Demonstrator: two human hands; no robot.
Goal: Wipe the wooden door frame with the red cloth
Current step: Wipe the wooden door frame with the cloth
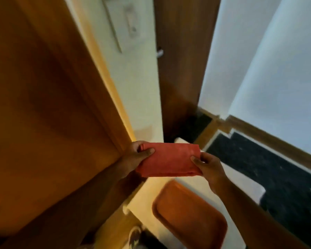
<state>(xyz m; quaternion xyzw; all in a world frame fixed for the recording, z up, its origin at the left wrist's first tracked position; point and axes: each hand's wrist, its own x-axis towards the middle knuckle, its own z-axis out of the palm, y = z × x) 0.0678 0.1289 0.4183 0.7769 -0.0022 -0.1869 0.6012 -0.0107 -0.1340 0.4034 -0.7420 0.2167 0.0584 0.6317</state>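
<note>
The red cloth [169,159] is folded into a flat rectangle and held level in front of me. My left hand [136,155] pinches its left end, thumb on top. My right hand [207,167] pinches its right end the same way. The wooden door frame [104,81] runs as an orange-brown strip from the top left down to my left hand, with the wide wooden door panel [34,114] to its left. The cloth's left end is close beside the frame; I cannot tell whether it touches.
A white wall strip [138,83] with a switch plate [131,22] lies right of the frame. A dark wooden door [180,69] with a metal handle stands behind. Below the cloth is a white surface [147,198] carrying an orange tray [188,216]. Dark floor [276,168] spreads right.
</note>
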